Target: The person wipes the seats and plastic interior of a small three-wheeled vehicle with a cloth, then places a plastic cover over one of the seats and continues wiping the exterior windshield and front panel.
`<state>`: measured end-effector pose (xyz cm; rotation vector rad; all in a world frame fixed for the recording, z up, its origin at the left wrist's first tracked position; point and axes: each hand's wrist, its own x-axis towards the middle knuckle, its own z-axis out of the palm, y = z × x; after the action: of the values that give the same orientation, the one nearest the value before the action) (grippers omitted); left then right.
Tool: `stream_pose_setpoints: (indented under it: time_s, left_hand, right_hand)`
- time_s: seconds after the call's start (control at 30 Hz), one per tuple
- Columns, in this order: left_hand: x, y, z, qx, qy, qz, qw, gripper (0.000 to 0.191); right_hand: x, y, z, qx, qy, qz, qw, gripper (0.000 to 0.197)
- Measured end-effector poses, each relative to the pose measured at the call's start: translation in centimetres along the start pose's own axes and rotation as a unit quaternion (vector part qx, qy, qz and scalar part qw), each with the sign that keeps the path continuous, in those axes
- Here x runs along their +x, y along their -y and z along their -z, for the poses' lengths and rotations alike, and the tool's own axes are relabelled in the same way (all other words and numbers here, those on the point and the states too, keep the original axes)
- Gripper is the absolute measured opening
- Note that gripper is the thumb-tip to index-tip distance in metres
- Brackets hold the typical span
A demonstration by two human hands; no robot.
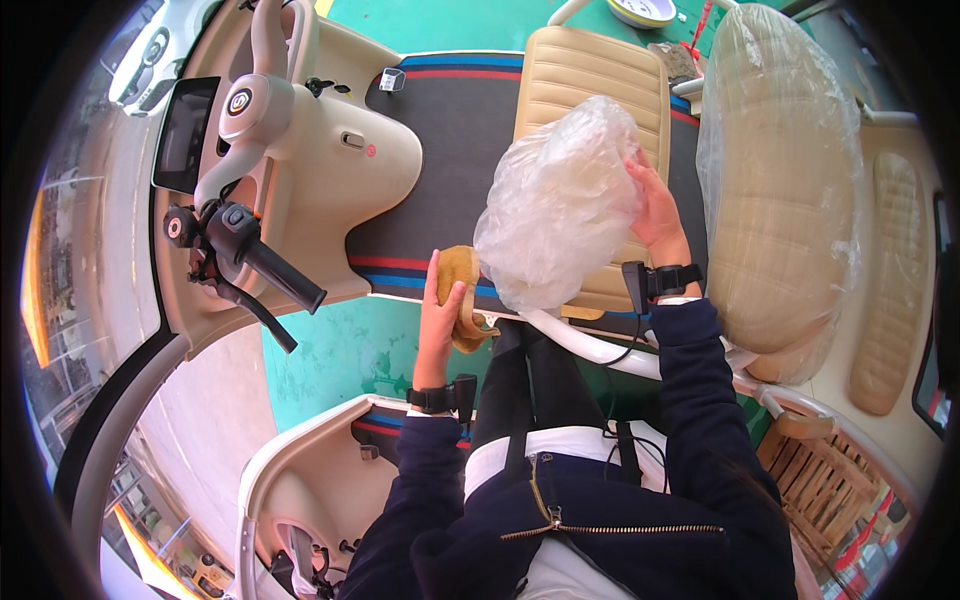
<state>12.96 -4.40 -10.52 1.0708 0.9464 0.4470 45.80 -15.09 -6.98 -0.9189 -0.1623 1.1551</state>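
Note:
My left hand grips a folded yellow-brown cloth beside the floor edge of an electric tricycle. In my right hand is a large crumpled bundle of clear plastic film; the fingers press into its right side and are partly hidden by it. The bundle is over the tan ribbed driver's seat and hides much of its middle. Below the bundle a white curved tube rail runs to the right. Dark floor matting with red and blue stripes lies left of the seat.
Handlebars with a black grip, a brake lever and a dark display stand at the left. A plastic-wrapped rear seat is on the right. Behind the vehicle are a basin and green floor. Another vehicle's body is lower left.

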Motion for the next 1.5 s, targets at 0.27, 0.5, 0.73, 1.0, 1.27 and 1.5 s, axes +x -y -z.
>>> stream_pose_setpoints:
  time_s: [0.27, 0.5, 0.73, 1.0, 1.27, 1.5]
  left_hand:
    - [-0.4, -2.9, -4.6, -0.078, -0.121, -0.022, 0.989, 0.058]
    - [2.9, -5.6, -3.9, -0.131, -0.117, -0.068, 0.982, 0.04]
    - [7.0, -14.3, -6.5, -0.189, -0.013, -0.173, 0.966, 0.062]
    - [10.8, -15.6, -10.5, 0.124, 0.141, -0.181, 0.965, 0.071]
    - [16.3, -11.3, -13.6, 0.035, 0.338, 0.11, 0.934, 0.039]
    - [23.0, -5.9, -13.3, 0.295, 0.345, -0.046, 0.89, 0.03]
  right_hand:
    - [-0.7, 2.4, 1.8, 0.067, -0.042, 0.085, 0.993, 0.045]
    - [-1.1, 1.9, -0.2, 0.015, 0.174, -0.077, 0.982, 0.044]
    - [-1.1, 2.1, -1.6, -0.14, 0.292, -0.195, 0.926, 0.042]
    - [-1.4, 2.4, -1.9, -0.119, 0.355, -0.207, 0.904, 0.038]
    - [-0.9, 2.9, -2.1, -0.228, 0.365, -0.251, 0.867, 0.032]
    - [0.5, 4.7, 1.2, -0.085, 0.234, -0.172, 0.953, 0.034]
